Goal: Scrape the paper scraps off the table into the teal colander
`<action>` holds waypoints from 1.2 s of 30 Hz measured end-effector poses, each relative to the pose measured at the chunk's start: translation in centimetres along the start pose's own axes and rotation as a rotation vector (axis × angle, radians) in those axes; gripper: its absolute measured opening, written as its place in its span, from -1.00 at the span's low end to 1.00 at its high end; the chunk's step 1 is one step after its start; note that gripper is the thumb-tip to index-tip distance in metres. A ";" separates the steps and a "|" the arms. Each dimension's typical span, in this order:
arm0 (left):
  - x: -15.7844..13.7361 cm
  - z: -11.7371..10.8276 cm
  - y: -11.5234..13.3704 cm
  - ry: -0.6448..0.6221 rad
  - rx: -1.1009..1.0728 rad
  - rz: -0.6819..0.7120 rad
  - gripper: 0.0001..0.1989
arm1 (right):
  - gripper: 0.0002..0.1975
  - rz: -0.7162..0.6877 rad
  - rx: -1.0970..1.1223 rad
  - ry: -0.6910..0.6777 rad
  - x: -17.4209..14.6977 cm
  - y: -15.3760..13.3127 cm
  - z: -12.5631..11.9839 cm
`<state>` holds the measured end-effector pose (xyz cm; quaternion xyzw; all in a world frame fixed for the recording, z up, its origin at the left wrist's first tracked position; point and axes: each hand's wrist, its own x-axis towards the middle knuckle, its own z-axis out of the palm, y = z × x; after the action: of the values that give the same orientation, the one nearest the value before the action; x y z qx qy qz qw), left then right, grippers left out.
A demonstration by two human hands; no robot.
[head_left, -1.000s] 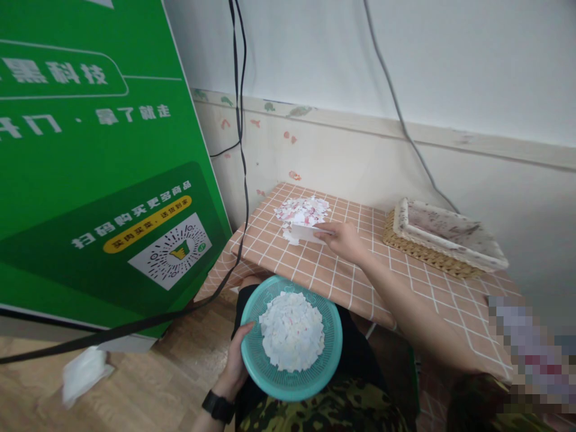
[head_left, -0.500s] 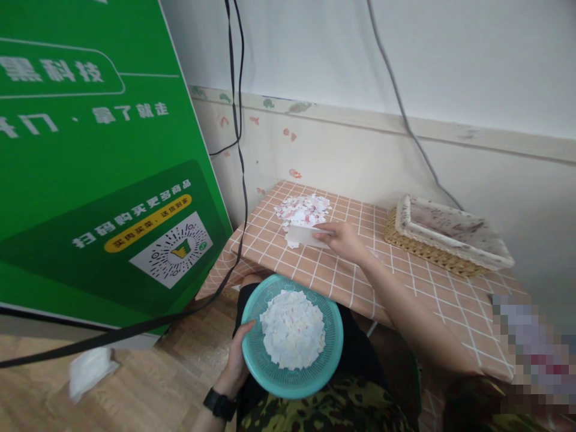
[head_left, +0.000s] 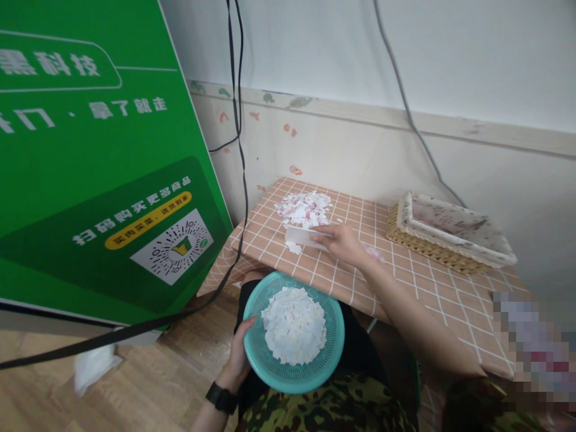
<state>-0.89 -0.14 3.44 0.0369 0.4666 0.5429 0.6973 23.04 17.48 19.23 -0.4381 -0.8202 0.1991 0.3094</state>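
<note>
On my lap rests a round teal plastic basket point(head_left: 293, 384) with slotted sides, holding a heap of white paper scraps point(head_left: 294, 326). My left hand point(head_left: 242, 348) grips its left rim, thumb over the edge. Over the table, my right hand point(head_left: 338, 241) pinches a flat white card point(head_left: 300, 236) held on its long edge. Just beyond the card lies a pile of torn white and pinkish paper bits point(head_left: 303, 208). A few more scraps point(head_left: 294, 247) show on the near side of the card, by its left end.
A checked brown cloth covers the table point(head_left: 432, 285). A wicker basket with a fabric liner point(head_left: 450, 234) stands at the right. Dark cables point(head_left: 243, 180) hang in front of a green panel point(head_left: 103, 198) at the left. A white plastic bag point(head_left: 95, 366) lies on the floor.
The card in my right hand has shifted slightly left and toward me at the near edge of the pile. My left hand still holds the basket; the view has moved a little.
</note>
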 end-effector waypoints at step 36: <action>0.5 -0.2 -0.3 0.024 0.005 0.021 -0.83 | -0.59 0.437 0.180 0.360 -4.0 3.1 -1.0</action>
<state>-0.83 0.04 2.79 0.0371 0.4759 0.5493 0.6859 27.30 15.84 16.77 -0.6034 -0.6174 0.2520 0.4372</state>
